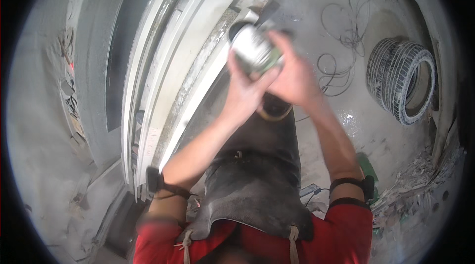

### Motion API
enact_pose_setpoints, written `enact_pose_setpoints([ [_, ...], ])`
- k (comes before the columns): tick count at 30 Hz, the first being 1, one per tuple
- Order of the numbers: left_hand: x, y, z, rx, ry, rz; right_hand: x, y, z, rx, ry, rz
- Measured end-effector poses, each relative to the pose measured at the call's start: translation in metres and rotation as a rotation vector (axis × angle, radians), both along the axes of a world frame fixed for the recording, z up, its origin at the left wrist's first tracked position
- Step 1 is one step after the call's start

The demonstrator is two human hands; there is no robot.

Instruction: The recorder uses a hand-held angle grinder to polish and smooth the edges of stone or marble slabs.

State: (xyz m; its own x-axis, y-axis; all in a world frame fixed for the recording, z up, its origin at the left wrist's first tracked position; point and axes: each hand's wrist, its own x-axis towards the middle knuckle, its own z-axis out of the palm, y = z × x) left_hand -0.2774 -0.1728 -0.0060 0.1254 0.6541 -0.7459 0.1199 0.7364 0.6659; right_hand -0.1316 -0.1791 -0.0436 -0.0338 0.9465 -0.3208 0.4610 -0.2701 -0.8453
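A cylindrical can [253, 45] with a white and green label is held up between my two hands, in front of my body. My left hand [243, 83] is closed round its near left side. My right hand [296, 77] grips it from the right, with fingers bent over its edge. Motion smears the can and the fingertips, so its ends and any lid cannot be made out. Just below the hands, past the hem of my dark apron [252, 170], a dark rounded thing with a yellowish edge [274, 109] shows in part.
Long pale stone or board slabs [173, 66] lean in a row at the left, beside a large grey panel [96, 76]. Two dusty tyres [398, 80] stand at the right. Thin cable [341, 41] lies coiled on the grey floor. Scrap pieces [410, 192] are heaped at lower right.
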Motion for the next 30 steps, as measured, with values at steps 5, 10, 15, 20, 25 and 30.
enact_pose_setpoints([
  [5,0.002,-0.015,-0.005,-0.036,0.035,0.053,0.007,0.000,-0.007,-0.084,0.004,0.183],
  [10,-0.027,-0.089,-0.038,0.087,-0.001,0.280,-0.003,-0.020,-0.015,0.102,-0.106,0.414],
  [15,0.021,0.032,0.003,-0.098,-0.123,0.007,0.060,0.065,0.001,-0.095,0.212,0.023],
  [20,0.017,0.005,-0.026,0.108,-0.312,0.245,0.031,0.040,0.014,-0.048,0.047,0.114],
  [25,-0.063,-0.092,-0.041,0.304,-0.193,0.333,-0.066,-0.042,0.009,0.101,-0.043,0.251],
  [30,-0.217,-0.245,-0.026,-0.012,-0.059,0.454,-0.221,-0.168,-0.002,0.085,-0.034,0.526],
])
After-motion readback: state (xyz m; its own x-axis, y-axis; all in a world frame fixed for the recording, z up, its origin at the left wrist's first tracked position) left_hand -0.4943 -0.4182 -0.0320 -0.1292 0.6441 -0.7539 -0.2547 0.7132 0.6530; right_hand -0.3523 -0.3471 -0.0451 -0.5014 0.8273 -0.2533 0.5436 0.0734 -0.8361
